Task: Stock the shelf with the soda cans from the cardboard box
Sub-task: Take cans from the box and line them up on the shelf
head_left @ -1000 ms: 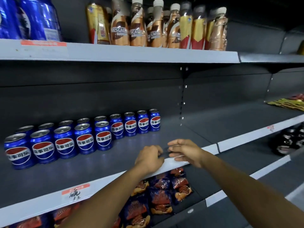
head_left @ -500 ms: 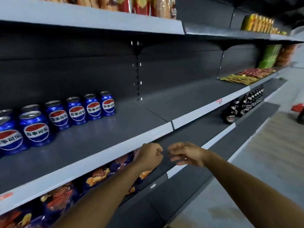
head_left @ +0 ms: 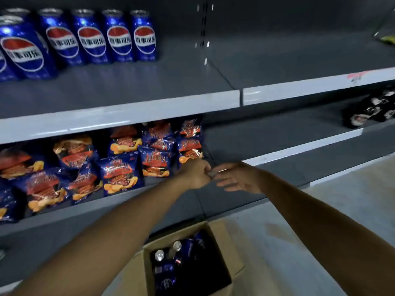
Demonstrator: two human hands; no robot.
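Both hands are out in front of me, fingertips nearly meeting. My left hand (head_left: 197,173) is curled into a loose fist and my right hand (head_left: 237,178) has relaxed fingers; something small and grey sits between them, too blurred to name or to say who holds it.

Soda cans (head_left: 171,256) wait in the cardboard box (head_left: 222,238) on the floor below my arms. Others already stand in rows on the shelf (head_left: 128,112), leaving bare space to their right.

Reaching down carelessly, I could snag a box flap, or knock the chip bags (head_left: 119,174) below the shelf.
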